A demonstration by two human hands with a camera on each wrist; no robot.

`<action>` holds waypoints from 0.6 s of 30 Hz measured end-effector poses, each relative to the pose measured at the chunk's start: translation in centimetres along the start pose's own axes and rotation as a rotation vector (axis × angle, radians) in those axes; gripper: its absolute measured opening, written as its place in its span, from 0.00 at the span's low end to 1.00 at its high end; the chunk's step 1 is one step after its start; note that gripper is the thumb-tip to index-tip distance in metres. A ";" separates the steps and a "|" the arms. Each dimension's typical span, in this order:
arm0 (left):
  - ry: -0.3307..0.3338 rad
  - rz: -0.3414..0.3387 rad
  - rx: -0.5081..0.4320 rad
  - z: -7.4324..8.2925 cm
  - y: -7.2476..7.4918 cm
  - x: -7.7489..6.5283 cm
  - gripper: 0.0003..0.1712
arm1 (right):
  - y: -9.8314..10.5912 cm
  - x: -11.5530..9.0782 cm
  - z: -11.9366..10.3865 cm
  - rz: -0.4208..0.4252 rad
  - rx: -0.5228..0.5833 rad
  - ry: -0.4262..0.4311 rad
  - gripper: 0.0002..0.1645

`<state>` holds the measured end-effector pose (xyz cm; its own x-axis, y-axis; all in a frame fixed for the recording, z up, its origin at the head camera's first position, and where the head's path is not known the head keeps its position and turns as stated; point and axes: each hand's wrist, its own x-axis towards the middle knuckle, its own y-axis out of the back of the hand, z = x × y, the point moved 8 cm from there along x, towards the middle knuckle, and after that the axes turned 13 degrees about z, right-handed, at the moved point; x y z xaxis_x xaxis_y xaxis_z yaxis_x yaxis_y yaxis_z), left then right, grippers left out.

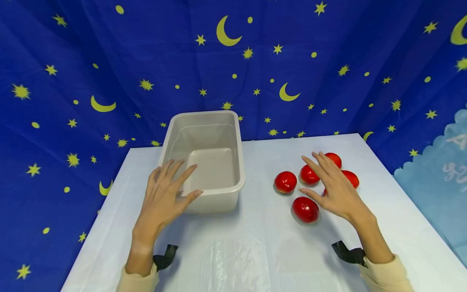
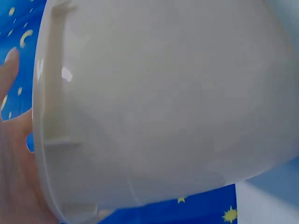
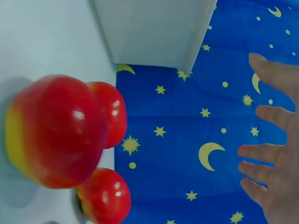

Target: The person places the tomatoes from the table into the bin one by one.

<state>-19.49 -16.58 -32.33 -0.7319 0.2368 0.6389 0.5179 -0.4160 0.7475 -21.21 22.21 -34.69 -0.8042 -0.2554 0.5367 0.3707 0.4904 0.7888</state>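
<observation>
A light grey plastic bin (image 1: 219,202) stands at the back left of the table, with nothing visible inside. My left hand (image 1: 164,198) hovers at its near left corner, fingers spread; whether it touches the rim is unclear. In the left wrist view the bin's outer wall (image 2: 163,102) fills most of the picture. Several glossy red, apple-like fruits lie on the right, among them a front one (image 1: 305,209) and a left one (image 1: 285,182). Over them is my right hand (image 1: 337,194), fingers extended, holding nothing and partly hiding some. The right wrist view shows a yellow patch on one fruit (image 3: 60,133).
A white-covered table (image 1: 248,243) carries everything. Behind it hangs a blue cloth (image 1: 262,69) with yellow moons and stars. A light blue panel (image 1: 438,174) with white lettering borders the right side. Black straps (image 1: 166,257) sit at both wrists.
</observation>
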 end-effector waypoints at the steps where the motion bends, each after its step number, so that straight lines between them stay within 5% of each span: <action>1: 0.025 0.019 -0.024 -0.5 0.3 0.1 0.35 | -0.1 -0.2 0.1 0.004 0.006 -0.019 0.53; 7: 0.302 0.137 -0.132 -4.9 2.2 0.8 0.25 | -0.2 -1.8 1.1 0.019 0.097 -0.183 0.50; 12: 0.556 0.126 -0.241 -8.2 2.1 0.1 0.28 | -0.5 -3.1 2.1 0.050 0.232 -0.272 0.47; 18: 0.689 0.107 -0.379 -9.9 0.5 -0.7 0.33 | -1.2 -5.5 2.9 0.051 0.282 -0.318 0.47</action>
<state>-23.12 -25.63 -34.19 -0.8602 -0.3665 0.3546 0.5054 -0.7056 0.4967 -18.60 25.47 -39.50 -0.9076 0.0229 0.4192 0.3077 0.7157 0.6270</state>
